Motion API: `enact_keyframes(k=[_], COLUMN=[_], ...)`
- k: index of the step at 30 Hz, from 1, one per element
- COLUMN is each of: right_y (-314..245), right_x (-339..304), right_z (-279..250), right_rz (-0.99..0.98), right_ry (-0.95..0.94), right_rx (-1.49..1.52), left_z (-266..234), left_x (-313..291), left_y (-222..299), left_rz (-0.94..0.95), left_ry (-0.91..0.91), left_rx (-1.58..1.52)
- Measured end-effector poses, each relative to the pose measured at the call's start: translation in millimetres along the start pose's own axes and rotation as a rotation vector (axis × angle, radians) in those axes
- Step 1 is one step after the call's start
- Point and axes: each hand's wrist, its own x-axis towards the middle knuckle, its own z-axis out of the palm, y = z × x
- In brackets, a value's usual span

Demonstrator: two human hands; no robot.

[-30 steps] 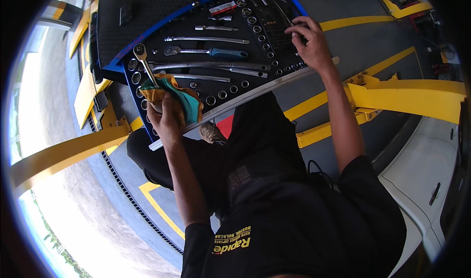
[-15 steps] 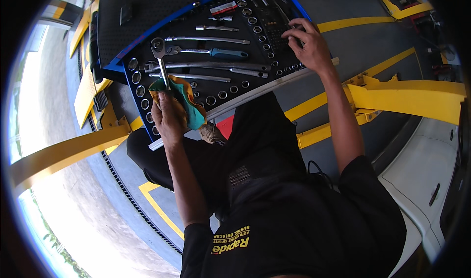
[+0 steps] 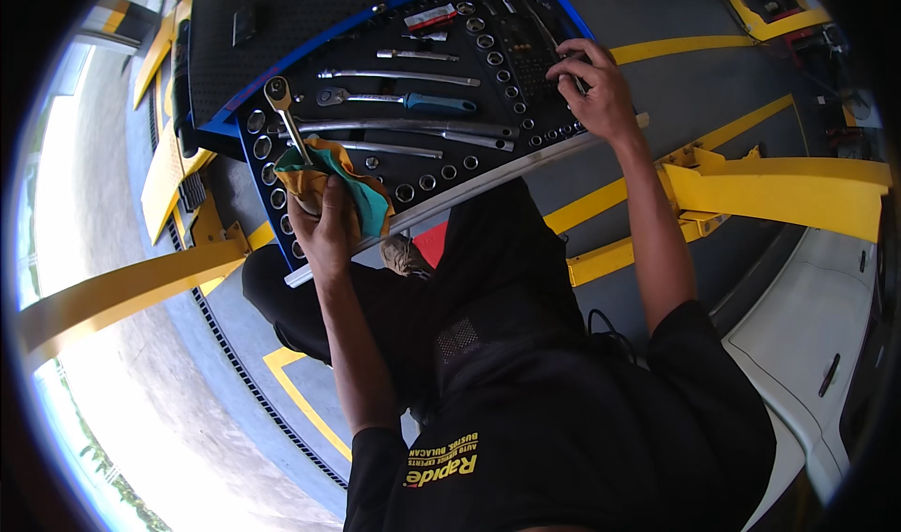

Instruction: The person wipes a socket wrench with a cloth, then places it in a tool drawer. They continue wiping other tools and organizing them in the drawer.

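My left hand is closed around a ratchet wrench over the tray's left side. A yellow-and-green cloth wraps the handle, and the round head points up and away. Over the right end of the black tool tray, my right hand has its fingers curled in toward the thumb. Anything between them is too small or hidden to make out. By its fingertips lie a dark block of small bits and a thin metal tool.
The tray holds a blue-handled ratchet, long metal bars and rows of sockets. A black ridged surface lies beyond its blue edge. Yellow lift arms stand on both sides, with a white car at right.
My left hand has tilted the ratchet, so its head has swung left, and the cloth has shifted with it. The right hand has barely moved, its fingers slightly more curled.
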Motion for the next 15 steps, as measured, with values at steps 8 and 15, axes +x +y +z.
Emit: enact_keyframes(k=[8, 15], right_y=[2.3, -1.1], right_x=[-0.3, -2.1], right_z=[-2.7, -3.8], right_rz=[-0.022, -0.014], right_ry=[0.006, -0.041], right_rx=[-0.021, -0.032], left_z=[-7.9, -11.3], left_x=[0.7, 6.8], left_y=[-3.4, -9.9], left_rz=[-0.015, -0.018], left_ry=[0.019, 0.041], left_rx=[-0.033, 0.046])
